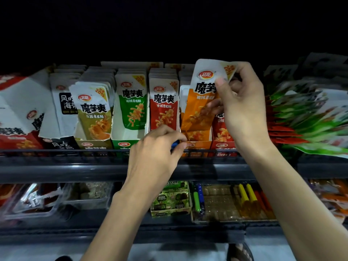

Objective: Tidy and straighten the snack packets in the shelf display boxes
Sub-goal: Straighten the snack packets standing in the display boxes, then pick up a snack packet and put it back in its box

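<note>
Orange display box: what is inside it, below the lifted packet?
More orange packets stand inside the orange display box. The lifted packet in the right hand covers most of them.

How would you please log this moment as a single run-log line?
phase: straightening packets | right hand: pinches orange packet, held over orange box | left hand: curled round small blue item at box front

Bare forearms, dark strapped sandal below.
</note>
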Motion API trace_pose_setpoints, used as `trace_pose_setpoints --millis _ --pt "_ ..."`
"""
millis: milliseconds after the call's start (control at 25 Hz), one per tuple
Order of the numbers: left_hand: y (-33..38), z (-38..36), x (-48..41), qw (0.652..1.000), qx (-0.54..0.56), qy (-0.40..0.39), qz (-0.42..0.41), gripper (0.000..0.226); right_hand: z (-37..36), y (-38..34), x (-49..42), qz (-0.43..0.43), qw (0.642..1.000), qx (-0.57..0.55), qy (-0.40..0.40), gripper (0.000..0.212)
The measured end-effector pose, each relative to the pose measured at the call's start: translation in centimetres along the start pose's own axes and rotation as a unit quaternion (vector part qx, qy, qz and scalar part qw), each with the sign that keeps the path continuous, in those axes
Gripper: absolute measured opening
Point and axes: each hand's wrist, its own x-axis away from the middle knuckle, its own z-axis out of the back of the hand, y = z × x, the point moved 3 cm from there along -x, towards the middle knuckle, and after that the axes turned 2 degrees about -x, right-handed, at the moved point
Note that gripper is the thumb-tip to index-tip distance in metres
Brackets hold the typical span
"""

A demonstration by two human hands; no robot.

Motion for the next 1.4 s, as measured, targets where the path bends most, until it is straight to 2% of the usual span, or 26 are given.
trace_pose_setpoints --millis 160,280,360,480,840,1240,1400 --pt "0.0 0.0 0.0 1.0 0.0 -0.003 0.002 0.015 -0.2 0.4 0.2 -0.001 0.999 0.05 -0.019 0.033" --pt "-0.1 0.1 0.0 1.0 -0.001 -0.005 0.005 0.016 -0.5 0.8 0.7 -0.013 0.989 0.137 -0.05 0.059" --pt "-0.1 0.1 0.0 1.0 -0.002 -0.009 0.007 0.016 -1.3 1.4 1.3 -0.009 0.974 0.206 -0.094 0.075" --pt "-0.1 0.0 -0.1 1.0 -0.006 -0.014 0.011 0.016 -2.0 2.3 1.5 -0.013 0.95 0.284 -0.132 0.085" --pt "-0.2 0.0 -0.1 1.0 0.008 -0.023 0.015 0.016 -2.2 2.6 1.3 0.037 0.89 0.426 -0.161 0.113" --pt "-0.1 -0.1 -0.4 0.999 0.027 -0.028 0.003 0.014 -2.8 2.5 0.6 0.059 0.839 0.508 -0.185 0.131" --pt "-0.1 -0.1 -0.5 0.999 0.035 -0.031 0.005 0.015 -3.3 2.8 0.5 0.064 0.845 0.508 -0.155 0.123"
